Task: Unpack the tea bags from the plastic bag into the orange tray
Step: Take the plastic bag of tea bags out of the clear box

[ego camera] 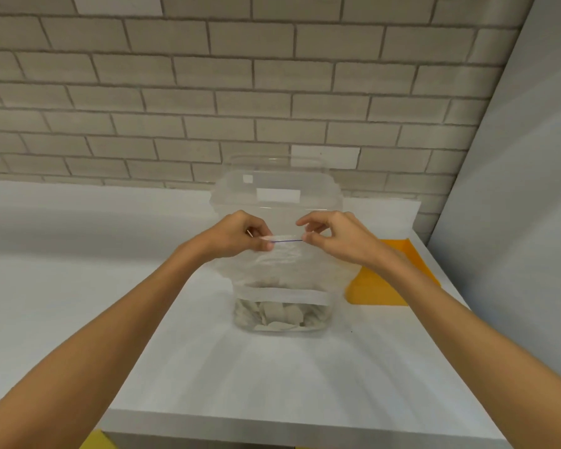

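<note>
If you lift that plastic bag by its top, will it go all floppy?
Probably floppy: the plastic bag is thin and see-through, wrinkling below where the left hand and right hand pinch its top. Likely bottom-heavy yet light, since the tea bags all sit at the bottom.

View: one head-worn wide-angle camera | Faces: forward and down across the flat white counter (pixel 78 303) to the pale brick-tiled wall (pixel 175 92) | Range: close, within reach; left hand (pixel 237 236) and right hand (pixel 334 238) meet mid-frame on the clear zip-top plastic bag (pixel 282 270) | Edges: brick lines splay
</note>
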`<action>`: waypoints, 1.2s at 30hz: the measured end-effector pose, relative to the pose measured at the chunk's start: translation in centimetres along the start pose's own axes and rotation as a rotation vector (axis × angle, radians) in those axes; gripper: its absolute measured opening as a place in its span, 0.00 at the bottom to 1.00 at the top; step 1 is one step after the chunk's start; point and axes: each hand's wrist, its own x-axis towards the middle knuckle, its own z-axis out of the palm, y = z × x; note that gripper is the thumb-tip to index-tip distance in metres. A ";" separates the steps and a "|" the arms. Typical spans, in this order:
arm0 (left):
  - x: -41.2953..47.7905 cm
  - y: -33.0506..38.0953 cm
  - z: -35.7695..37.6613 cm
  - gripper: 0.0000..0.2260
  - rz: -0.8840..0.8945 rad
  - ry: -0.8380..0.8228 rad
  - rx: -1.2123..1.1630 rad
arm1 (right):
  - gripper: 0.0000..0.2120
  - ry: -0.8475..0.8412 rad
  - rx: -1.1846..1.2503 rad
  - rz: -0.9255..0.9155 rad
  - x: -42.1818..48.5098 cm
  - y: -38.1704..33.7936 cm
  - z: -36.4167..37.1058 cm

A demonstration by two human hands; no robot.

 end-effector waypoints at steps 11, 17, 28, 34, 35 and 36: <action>0.0 0.8 -2.0 0.01 0.088 0.203 0.106 | 0.03 -0.021 0.014 0.009 2.5 -2.4 -1.3; -0.1 1.0 -1.2 0.06 0.175 0.346 0.245 | 0.03 -0.035 0.089 0.052 3.1 -2.2 -1.5; 0.0 -0.1 2.6 0.13 0.430 0.426 0.494 | 0.10 -0.145 0.252 0.163 3.0 -2.0 -1.0; 0.6 -0.2 3.1 0.11 0.504 0.516 0.546 | 0.08 -0.155 0.242 0.172 3.2 -2.3 -0.8; 0.6 -0.3 3.1 0.11 0.518 0.529 0.548 | 0.08 -0.156 0.242 0.182 3.2 -2.3 -0.8; 0.7 -0.4 3.2 0.12 0.531 0.544 0.550 | 0.08 -0.156 0.247 0.198 3.2 -2.4 -0.8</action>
